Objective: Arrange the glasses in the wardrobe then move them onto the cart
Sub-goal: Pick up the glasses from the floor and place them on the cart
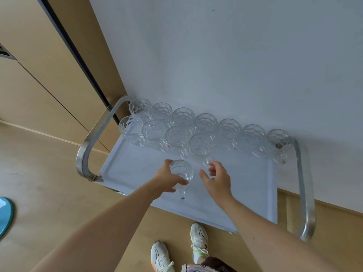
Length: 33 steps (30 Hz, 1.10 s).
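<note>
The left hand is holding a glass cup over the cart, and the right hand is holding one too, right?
Not quite. In the head view the left hand does grip a glass cup over the cart, but the right hand holds nothing: its fingers are spread open beside that cup.

A domestic interior was indicated, probably a dining or living area of a home. A light wooden floor (59, 193) was laid throughout. Tall beige flat-fronted cupboard doors (39, 75) with a dark vertical edge were seen at ten o'clock, and a plain pale grey wall (235, 55) at twelve o'clock. A white-topped serving cart with curved brushed-metal handles (121, 169) was parked against that wall, with clear dimpled glass mugs (208, 124) lined up on it.
</note>
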Tool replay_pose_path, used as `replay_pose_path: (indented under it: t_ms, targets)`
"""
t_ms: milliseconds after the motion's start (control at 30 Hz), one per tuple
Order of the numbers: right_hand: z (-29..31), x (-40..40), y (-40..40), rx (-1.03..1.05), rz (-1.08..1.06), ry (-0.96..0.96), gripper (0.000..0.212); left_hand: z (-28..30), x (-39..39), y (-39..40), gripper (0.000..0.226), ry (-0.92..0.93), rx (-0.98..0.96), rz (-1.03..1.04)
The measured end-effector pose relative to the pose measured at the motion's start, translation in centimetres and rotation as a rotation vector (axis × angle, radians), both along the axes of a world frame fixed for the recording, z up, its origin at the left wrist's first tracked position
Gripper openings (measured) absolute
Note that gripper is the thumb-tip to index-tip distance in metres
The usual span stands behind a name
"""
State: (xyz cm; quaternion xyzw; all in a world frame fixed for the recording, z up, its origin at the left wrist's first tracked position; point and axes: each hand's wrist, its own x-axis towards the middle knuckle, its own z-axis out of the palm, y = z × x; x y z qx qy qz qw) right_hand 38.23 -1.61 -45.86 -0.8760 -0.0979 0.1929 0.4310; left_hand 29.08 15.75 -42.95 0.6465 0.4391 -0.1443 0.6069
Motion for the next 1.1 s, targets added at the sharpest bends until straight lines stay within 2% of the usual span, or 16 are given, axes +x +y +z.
replay_pose_path:
  t_ms: [67,167,233,367,467,567,633,800,900,1100]
  targets:
    - [0.4,-0.9,0.3,0.002,0.134,0.039,0.061,0.3,-0.1,0.2,0.063,0.006,-0.105,0.099]
    - [0.9,-2.1,1.0,-0.031,0.282,0.065,0.083,0.5,-0.3,0.4,0.047,0.004,-0.269,0.231]
    - [1.1,-2.9,1.3,-0.075,0.348,0.041,0.101,0.7,-0.4,0.1,0.028,-0.022,-0.376,0.277]
    - [1.1,-3.8,1.7,-0.171,0.363,-0.021,0.125,0.5,0.1,-1.1,0.043,0.002,-0.392,0.289]
    - [1.0,-3.8,0.8,-0.252,0.273,-0.097,0.120,-0.1,0.4,-1.7,0.052,0.039,-0.366,0.154]
    - [0.9,-3.5,-1.0,-0.267,0.188,-0.091,0.117,-0.7,1.0,-2.5,0.064,0.054,-0.252,0.021]
    - [0.9,-2.9,-2.3,-0.270,0.147,-0.076,0.118,-0.9,1.5,-3.1,0.063,0.040,-0.124,-0.025]
    - [1.0,-0.2,-5.2,-0.275,0.029,-0.051,0.120,-1.8,1.9,-3.8,0.064,0.008,0.366,-0.320]
    - [1.0,1.9,-5.8,-0.269,-0.006,-0.050,0.119,-2.6,1.6,-3.7,0.068,0.007,0.596,-0.499]
    - [0.9,5.7,-5.1,-0.240,-0.041,-0.058,0.115,-4.3,1.1,-3.5,0.072,0.008,0.863,-0.761]
